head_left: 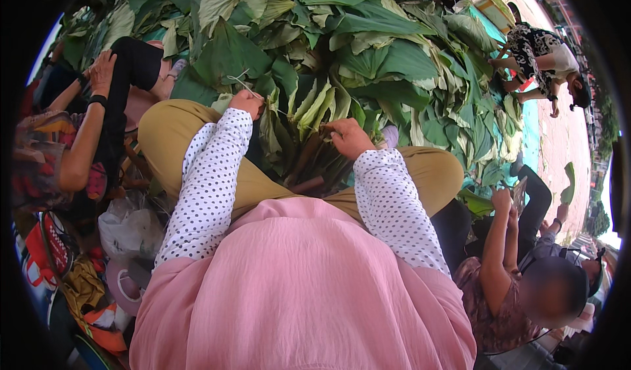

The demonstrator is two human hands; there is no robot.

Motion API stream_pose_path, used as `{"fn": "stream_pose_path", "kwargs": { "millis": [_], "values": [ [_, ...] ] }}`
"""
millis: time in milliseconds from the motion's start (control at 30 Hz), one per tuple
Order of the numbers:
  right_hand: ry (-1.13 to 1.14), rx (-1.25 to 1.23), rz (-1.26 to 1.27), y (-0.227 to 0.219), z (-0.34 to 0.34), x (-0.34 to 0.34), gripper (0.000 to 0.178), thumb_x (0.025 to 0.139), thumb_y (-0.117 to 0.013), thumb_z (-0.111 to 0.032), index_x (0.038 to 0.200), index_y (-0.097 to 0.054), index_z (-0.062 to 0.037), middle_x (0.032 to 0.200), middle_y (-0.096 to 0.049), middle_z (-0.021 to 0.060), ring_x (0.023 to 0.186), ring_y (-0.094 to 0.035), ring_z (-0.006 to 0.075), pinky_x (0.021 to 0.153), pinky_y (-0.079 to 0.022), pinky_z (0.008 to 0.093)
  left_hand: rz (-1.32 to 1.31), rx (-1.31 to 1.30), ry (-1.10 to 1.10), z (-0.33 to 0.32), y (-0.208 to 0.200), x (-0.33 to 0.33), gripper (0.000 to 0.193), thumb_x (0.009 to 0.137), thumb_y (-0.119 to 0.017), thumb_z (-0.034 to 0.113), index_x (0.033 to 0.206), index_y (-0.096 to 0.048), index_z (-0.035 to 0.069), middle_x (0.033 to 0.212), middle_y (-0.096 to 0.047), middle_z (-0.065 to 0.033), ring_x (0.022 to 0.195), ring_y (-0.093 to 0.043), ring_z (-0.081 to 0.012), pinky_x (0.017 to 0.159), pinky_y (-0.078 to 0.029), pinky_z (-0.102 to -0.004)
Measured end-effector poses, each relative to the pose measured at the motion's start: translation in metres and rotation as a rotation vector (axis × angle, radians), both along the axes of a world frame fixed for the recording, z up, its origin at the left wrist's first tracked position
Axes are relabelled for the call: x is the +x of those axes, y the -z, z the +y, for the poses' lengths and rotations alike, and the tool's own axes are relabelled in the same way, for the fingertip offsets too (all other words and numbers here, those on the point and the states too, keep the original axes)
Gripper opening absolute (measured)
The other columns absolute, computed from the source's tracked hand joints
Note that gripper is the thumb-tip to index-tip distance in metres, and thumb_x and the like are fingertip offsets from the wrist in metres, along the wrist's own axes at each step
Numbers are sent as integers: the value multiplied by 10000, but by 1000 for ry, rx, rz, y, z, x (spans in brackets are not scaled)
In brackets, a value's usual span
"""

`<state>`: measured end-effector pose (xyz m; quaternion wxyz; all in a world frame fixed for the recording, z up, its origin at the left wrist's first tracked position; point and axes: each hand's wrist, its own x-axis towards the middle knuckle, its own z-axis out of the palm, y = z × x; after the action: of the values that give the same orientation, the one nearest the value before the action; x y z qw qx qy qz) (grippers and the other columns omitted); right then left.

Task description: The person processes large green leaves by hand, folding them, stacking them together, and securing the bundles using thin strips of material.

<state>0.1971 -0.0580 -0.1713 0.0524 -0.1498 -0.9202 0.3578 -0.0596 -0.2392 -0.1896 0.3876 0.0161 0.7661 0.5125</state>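
My left hand (247, 103) is closed, with a thin white string (239, 78) sticking up from its fingers. It is beside a bundle of folded green leaves (314, 110) that stands between my knees. My right hand (350, 138) lies at the bundle's right side, its fingers curled in against the leaf edges. The folded leaves are pale green along their ridges, and brownish stalks (307, 158) show below them. Part of the string is lost among the leaves. Both my forearms wear white sleeves with dark dots.
A big heap of broad leaves (374, 64) spreads ahead of my knees. At left sits a person with a dark wristband (97, 99); a plastic bag (131, 228) and a red bag (49, 245) lie nearby. Other people sit at right (496, 291) and bend over the far-right edge (542, 54).
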Motion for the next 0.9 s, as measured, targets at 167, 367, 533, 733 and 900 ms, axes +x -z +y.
{"fn": "stream_pose_path", "kwargs": {
  "millis": [167, 367, 533, 733, 900],
  "values": [
    [-6, 65, 11, 2, 6, -6, 203, 817, -529, -100, 971, -651, -46, 998, -624, 156, 1071, -535, 351, 916, -462, 413, 51, -51, 19, 2, 1, -7, 83, 842, -638, 97, 916, -622, 61, 787, -634, -44, 661, -598, -160, 587, -501, -314],
    [-33, -17, 94, -6, -12, -22, 134, 783, -548, -84, 872, -630, -26, 918, -621, 171, 964, -566, 372, 849, -467, 441, 286, -114, 1, -24, 53, -28, 162, 779, -697, 170, 820, -632, 27, 813, -684, -141, 790, -665, -228, 733, -523, -346],
    [30, -11, -16, -5, -9, 1, 253, 788, -611, -70, 1032, -679, -69, 995, -642, 138, 1034, -540, 328, 919, -448, 403, 355, -94, 51, -7, 34, 10, 141, 766, -675, 129, 755, -586, 20, 792, -671, -116, 736, -642, -213, 666, -510, -350],
    [-47, 1, 45, 7, -2, -5, 262, 784, -606, -83, 1027, -703, -82, 980, -660, 128, 1015, -539, 324, 929, -423, 405, 378, -144, 43, -12, 13, 5, 122, 775, -670, 155, 768, -615, 47, 775, -674, -104, 735, -654, -204, 690, -520, -330],
    [-11, -19, 24, 6, 1, -6, 227, 782, -602, -81, 987, -700, -74, 982, -656, 134, 1014, -537, 328, 930, -418, 406, 359, -176, 76, -5, 5, 3, 104, 776, -645, 145, 774, -612, 47, 785, -680, -101, 729, -657, -203, 680, -520, -327]
  ]
}}
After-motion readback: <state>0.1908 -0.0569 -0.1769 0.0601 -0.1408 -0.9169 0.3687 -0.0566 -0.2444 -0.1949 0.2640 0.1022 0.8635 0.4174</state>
